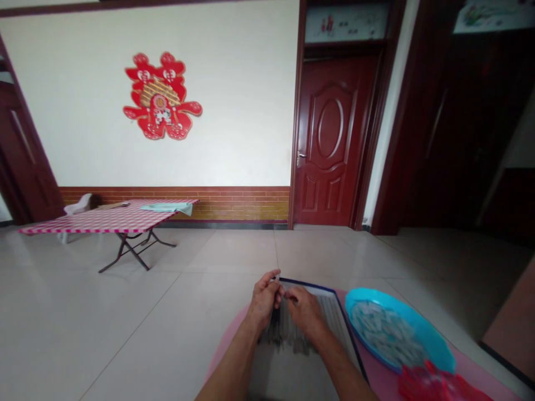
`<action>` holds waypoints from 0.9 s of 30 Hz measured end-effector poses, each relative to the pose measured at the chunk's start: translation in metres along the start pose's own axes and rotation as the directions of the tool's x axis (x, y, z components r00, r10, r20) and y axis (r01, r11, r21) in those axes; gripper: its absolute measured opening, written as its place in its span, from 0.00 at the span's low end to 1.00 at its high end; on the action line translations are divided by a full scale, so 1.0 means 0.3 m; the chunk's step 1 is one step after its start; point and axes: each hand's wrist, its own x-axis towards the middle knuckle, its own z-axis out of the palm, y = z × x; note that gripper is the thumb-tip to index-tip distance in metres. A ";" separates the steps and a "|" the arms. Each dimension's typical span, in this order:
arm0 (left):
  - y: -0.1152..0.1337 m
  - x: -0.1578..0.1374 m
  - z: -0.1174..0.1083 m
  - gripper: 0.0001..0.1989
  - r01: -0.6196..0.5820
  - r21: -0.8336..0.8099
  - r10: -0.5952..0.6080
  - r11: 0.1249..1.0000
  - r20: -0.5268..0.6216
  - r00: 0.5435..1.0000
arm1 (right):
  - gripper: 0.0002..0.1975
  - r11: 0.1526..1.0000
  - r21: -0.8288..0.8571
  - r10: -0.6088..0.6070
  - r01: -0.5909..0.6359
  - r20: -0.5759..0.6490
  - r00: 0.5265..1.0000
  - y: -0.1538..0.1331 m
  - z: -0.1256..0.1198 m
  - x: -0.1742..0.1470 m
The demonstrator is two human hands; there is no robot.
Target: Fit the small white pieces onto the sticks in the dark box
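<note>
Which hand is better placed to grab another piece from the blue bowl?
Probably the right hand: it lies nearer the blue bowl, which sits on its side. The left hand is farther off, across the board.

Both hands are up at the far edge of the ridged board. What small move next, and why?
Probably seat the small piece pinched between the left hand and right hand into the ridged board below them. Both hands meet over its far end, and the blue tray of pale pieces lies to the right. What the piece is cannot be told.
</note>
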 end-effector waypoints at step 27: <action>0.001 0.015 -0.015 0.26 -0.057 0.061 0.067 0.996 -0.169 0.983 | 0.14 0.989 -0.062 -0.103 0.131 0.329 0.939 -0.077 -0.020 -0.040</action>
